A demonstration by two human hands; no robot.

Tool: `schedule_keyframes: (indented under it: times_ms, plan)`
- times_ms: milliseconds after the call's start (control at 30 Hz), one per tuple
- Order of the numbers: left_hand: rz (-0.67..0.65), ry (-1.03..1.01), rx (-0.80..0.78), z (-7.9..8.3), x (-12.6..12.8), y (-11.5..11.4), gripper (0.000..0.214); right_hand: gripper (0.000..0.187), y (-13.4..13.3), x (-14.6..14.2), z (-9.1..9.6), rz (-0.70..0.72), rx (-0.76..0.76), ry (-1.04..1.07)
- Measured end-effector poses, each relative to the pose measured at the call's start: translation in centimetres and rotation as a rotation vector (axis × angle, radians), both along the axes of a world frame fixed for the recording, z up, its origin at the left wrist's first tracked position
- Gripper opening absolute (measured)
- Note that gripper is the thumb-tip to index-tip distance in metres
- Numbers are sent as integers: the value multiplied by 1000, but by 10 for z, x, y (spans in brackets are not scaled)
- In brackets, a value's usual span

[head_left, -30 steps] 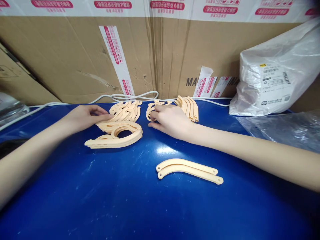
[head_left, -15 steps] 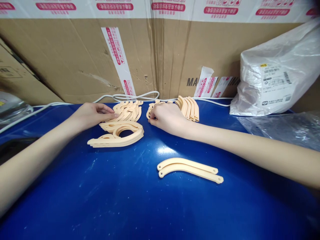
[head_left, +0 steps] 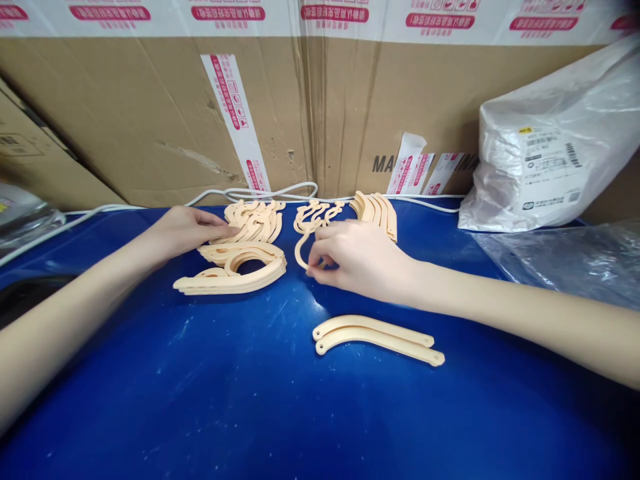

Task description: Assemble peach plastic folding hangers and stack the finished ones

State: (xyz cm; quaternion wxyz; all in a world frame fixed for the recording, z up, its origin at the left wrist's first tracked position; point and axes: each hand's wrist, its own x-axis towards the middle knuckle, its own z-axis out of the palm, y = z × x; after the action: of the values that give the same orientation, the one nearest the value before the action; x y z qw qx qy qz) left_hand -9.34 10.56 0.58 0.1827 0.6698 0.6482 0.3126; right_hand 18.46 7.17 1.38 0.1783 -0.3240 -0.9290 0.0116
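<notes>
CHANGE: I see right hand pinching curved hook, now drawn nearer paired bars | EFFECT: one hook singled out, beyond-left of bars | left hand: farther left, at part pile, grip unclear

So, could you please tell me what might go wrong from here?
The right hand pinches a thin hook whose far end lies close to the small pieces, so it may catch and drag some along. The left hand is at the pile just behind the stack, and a nudge might shift either. The right hand could also bump the two loose bars nearer the person.
</notes>
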Motion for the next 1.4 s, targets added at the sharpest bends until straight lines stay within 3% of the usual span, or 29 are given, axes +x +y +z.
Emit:
schedule_keyframes:
  times_ms: [133,300,533,600,700,800,900,1067,1400]
  plan:
    - [127,56,-116,11,11,-4,44,14,-11,11,-5,66,-25,-34]
    - [166,66,-162,21,13,-5,44,15,-18,18,-11,114,-56,-26]
    - [231,86,-93,49,24,-20,46,22,-27,26,-10,101,-77,42]
    - [196,122,-77,57,36,-31,45,24,-29,32,-6,44,-84,100]
    - [-20,138,-115,62,57,-48,44,26,-30,46,3,-32,-69,227]
    - [-271,130,-173,58,81,-61,40,27,-31,59,12,-106,-56,342]
    - [-418,126,-280,51,101,-66,33,37,-33,68,17,-114,-178,407]
    - [-549,69,-311,41,120,-64,22,30,-31,73,17,-123,-526,476]
    - [-605,-50,-344,32,127,-61,25,18,-19,85,8,-156,-924,611]
